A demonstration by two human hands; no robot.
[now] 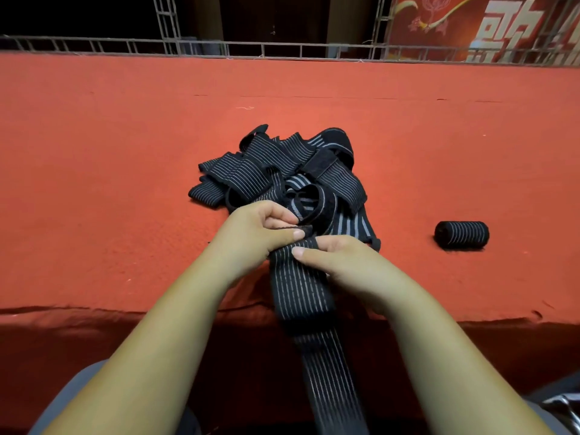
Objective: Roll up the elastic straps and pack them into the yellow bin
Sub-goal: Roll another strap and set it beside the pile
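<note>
A black elastic strap (pixel 301 290) with thin grey stripes runs from my hands down over the table's front edge toward my lap. My left hand (pixel 254 233) pinches its folded top end between thumb and fingers. My right hand (pixel 342 262) grips the strap just below, thumb lying across its striped face. Behind my hands lies a tangled pile of loose straps (pixel 279 171) of the same kind. One rolled strap (pixel 462 234) lies on its side to the right. No yellow bin is in view.
The table is covered by an orange-red cloth (pixel 125 183), whose front edge runs near my forearms. A metal railing (pixel 282 50) borders the far side, with a red banner (pixel 486 26) behind it at the upper right.
</note>
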